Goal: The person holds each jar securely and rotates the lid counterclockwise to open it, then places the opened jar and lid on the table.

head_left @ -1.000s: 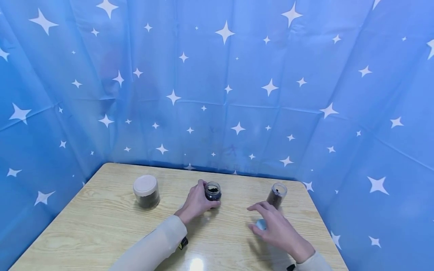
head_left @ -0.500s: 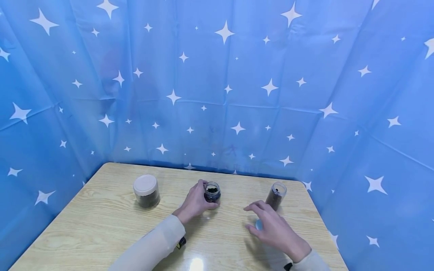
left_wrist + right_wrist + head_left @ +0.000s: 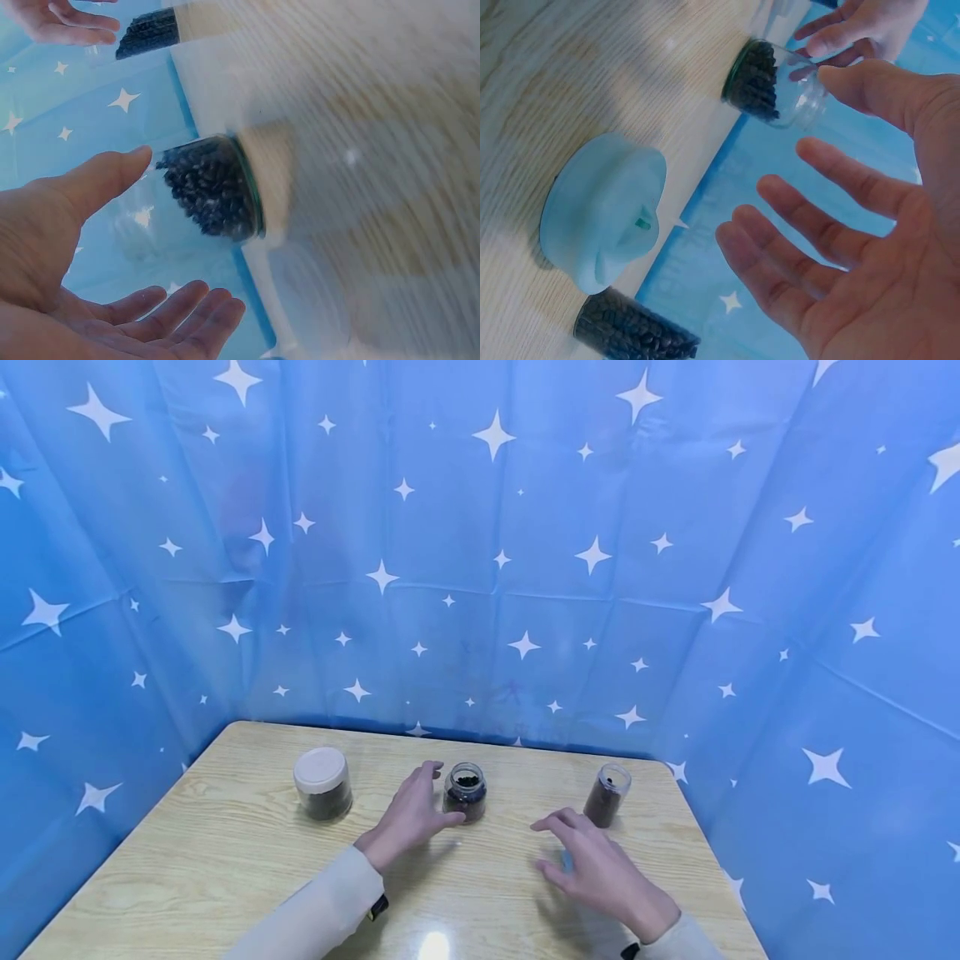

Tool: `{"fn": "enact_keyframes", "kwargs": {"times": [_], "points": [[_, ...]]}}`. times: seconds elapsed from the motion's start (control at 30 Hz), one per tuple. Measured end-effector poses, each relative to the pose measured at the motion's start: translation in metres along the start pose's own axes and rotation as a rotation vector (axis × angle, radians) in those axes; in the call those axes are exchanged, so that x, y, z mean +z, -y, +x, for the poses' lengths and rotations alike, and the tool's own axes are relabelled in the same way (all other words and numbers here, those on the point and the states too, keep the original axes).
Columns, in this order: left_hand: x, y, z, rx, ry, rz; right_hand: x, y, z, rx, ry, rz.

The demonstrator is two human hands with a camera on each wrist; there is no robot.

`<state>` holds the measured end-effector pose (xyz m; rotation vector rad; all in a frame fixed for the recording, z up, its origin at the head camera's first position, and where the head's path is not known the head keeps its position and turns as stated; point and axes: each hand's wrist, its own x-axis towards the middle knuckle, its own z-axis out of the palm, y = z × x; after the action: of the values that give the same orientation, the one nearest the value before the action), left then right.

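Observation:
A small glass jar [image 3: 465,793], lidless and partly filled with dark bean-like pieces, stands upright near the table's far middle. Just left of it, my left hand [image 3: 408,818] has its fingers and thumb spread toward the jar, gripping nothing; the left wrist view shows a gap around the glass [image 3: 210,191]. My right hand [image 3: 600,868] hovers over the table with relaxed, parted fingers and an empty palm. Below it sits a light blue, rounded object [image 3: 604,214], mostly covered by the hand in the head view. A taller open glass jar [image 3: 606,797] of dark pieces stands beyond that hand.
A wide clear jar [image 3: 324,783] with a whitish lid and dark contents stands on the left of the wooden table [image 3: 187,860]. Behind the table's far edge hangs a blue curtain [image 3: 450,543] with white stars.
My left hand has let go of the small glass jar and drawn back to the left. The right hand has drifted slightly left, its fingers still parted.

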<state>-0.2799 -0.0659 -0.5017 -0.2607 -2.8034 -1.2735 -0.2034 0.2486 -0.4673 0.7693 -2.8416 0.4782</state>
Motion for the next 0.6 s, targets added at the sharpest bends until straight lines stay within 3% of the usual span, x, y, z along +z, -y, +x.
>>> {"fn": "enact_keyframes", "kwargs": {"times": [0.2,0.6], "points": [[-0.017,-0.001,-0.011,0.026,-0.041,0.021,0.003,0.005,0.003,-0.016,-0.007,-0.006],[-0.052,0.007,-0.027,0.201,-0.195,0.074,0.008,0.013,0.008,-0.037,0.0,0.002]]}}
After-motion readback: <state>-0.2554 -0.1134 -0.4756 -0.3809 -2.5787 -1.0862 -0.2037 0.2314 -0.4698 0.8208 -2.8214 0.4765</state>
